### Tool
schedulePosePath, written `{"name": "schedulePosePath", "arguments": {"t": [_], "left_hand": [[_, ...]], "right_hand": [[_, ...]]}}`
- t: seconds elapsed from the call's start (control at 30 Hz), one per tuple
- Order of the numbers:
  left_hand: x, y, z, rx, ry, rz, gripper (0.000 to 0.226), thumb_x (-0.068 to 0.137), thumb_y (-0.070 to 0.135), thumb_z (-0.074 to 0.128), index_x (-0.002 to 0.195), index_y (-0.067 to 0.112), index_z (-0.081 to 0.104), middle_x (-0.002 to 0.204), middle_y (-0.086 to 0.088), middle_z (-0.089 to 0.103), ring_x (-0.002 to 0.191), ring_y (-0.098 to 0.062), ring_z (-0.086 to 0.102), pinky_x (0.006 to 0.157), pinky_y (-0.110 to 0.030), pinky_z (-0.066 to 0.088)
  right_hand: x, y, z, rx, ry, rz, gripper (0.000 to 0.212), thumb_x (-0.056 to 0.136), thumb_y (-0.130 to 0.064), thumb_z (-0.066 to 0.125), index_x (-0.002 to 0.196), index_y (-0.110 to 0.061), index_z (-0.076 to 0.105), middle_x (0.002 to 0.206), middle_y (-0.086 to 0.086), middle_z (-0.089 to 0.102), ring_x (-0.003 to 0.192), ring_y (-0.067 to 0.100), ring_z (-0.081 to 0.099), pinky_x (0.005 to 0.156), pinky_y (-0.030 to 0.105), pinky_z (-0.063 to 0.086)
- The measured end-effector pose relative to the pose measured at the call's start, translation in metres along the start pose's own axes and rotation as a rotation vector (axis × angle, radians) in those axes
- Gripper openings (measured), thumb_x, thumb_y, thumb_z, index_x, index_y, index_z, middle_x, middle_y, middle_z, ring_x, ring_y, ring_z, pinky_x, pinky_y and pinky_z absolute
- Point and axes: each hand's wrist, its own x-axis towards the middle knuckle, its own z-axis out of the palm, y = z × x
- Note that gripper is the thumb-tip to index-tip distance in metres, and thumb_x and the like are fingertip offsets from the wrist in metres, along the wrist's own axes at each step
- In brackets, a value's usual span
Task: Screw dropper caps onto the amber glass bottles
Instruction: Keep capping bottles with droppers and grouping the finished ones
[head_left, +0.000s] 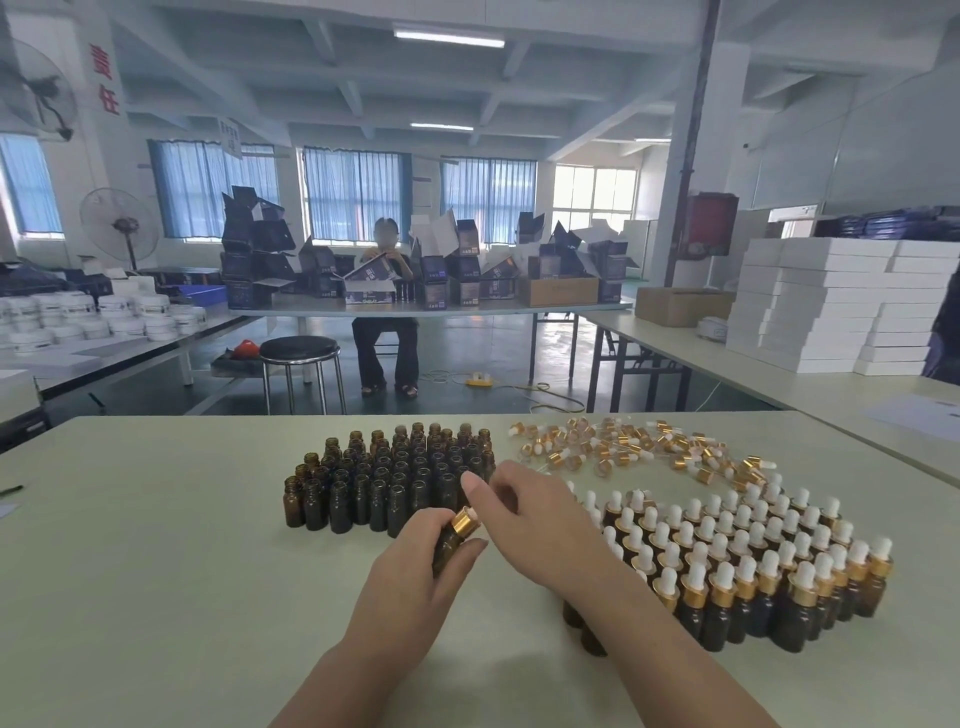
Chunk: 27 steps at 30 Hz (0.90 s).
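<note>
Bottle in hand
Left hand (415, 561) grips the brown bottle (448, 548) (gold cap (465, 521) on); right hand (530, 519) beside it, fingers (478, 491) loose, empty.

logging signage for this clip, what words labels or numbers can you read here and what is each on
"责任" in red, apparently, down the white pillar.
Hanging sign: too blurred.
Dark boxes on the far table: print too small.
White jars: labels blurred.
No text seen on the held bottle, the other amber bottles or the dropper caps.
</note>
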Motion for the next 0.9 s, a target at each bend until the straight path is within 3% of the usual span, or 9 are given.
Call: {"name": "schedulePosePath", "arguments": {"t": [0.13, 0.37, 0.43, 0.53, 0.7, 0.83, 0.9], "left_hand": [[0.0, 0.0, -0.001, -0.007, -0.017, -0.015, 0.029, 0.079, 0.062, 0.045, 0.092, 0.036, 0.049, 0.074, 0.01, 0.052, 0.068, -0.007, 0.05, 0.058, -0.017, 0.039], [0.0, 0.003, 0.0, -0.003, -0.047, 0.007, 0.038, 0.076, 0.066, 0.042, 0.097, 0.036, 0.05, 0.079, 0.012, 0.053, 0.07, -0.005, 0.05, 0.061, -0.015, 0.039], [0.0, 0.003, 0.0, 0.0, -0.041, 0.003, 0.036, 0.077, 0.066, 0.043, 0.096, 0.036, 0.05, 0.077, 0.011, 0.052, 0.069, -0.004, 0.05, 0.06, -0.015, 0.039], [0.0, 0.002, 0.0, -0.006, -0.039, -0.003, 0.034, 0.079, 0.063, 0.044, 0.096, 0.035, 0.05, 0.075, 0.01, 0.051, 0.067, -0.005, 0.049, 0.058, -0.016, 0.039], [-0.002, 0.003, 0.001, 0.004, -0.056, 0.02, 0.032, 0.078, 0.064, 0.044, 0.094, 0.037, 0.048, 0.075, 0.012, 0.052, 0.07, -0.005, 0.049, 0.06, -0.015, 0.039], [-0.001, 0.003, 0.001, -0.02, -0.047, 0.003, 0.035, 0.078, 0.063, 0.045, 0.094, 0.033, 0.05, 0.074, 0.009, 0.052, 0.067, -0.007, 0.048, 0.058, -0.017, 0.038], [-0.001, 0.002, 0.001, -0.019, -0.061, -0.002, 0.032, 0.077, 0.063, 0.044, 0.093, 0.035, 0.049, 0.075, 0.009, 0.053, 0.069, -0.006, 0.048, 0.06, -0.017, 0.039]], "right_hand": [[-0.001, -0.001, -0.01, 0.01, -0.101, -0.096, 0.012, 0.093, -0.036, 0.053, 0.083, -0.029, 0.052, 0.076, -0.009, 0.059, 0.062, -0.005, 0.05, 0.054, 0.012, 0.038], [0.003, -0.002, -0.008, -0.148, -0.086, -0.08, 0.055, 0.096, -0.057, 0.033, 0.068, -0.014, 0.052, 0.056, -0.005, 0.043, 0.052, 0.008, 0.039, 0.054, 0.024, 0.034], [0.002, -0.001, -0.011, -0.103, -0.096, -0.058, 0.046, 0.094, -0.058, 0.036, 0.075, -0.02, 0.053, 0.064, -0.005, 0.051, 0.056, 0.006, 0.046, 0.054, 0.019, 0.035], [0.002, 0.0, -0.019, -0.062, -0.181, -0.094, 0.018, 0.093, -0.043, 0.05, 0.086, -0.028, 0.055, 0.078, -0.009, 0.059, 0.062, -0.004, 0.05, 0.053, 0.012, 0.038], [0.002, -0.003, -0.017, -0.177, -0.14, -0.094, 0.05, 0.096, -0.057, 0.035, 0.065, -0.019, 0.047, 0.06, -0.005, 0.045, 0.054, 0.007, 0.04, 0.054, 0.025, 0.033], [0.001, -0.002, -0.022, -0.112, -0.218, -0.098, 0.023, 0.092, -0.048, 0.048, 0.093, -0.027, 0.057, 0.082, -0.011, 0.061, 0.067, 0.001, 0.053, 0.059, 0.02, 0.042], [0.0, -0.002, -0.022, -0.151, -0.253, -0.132, 0.02, 0.094, -0.042, 0.049, 0.095, -0.024, 0.058, 0.083, -0.009, 0.061, 0.067, 0.003, 0.052, 0.063, 0.024, 0.044]]}}
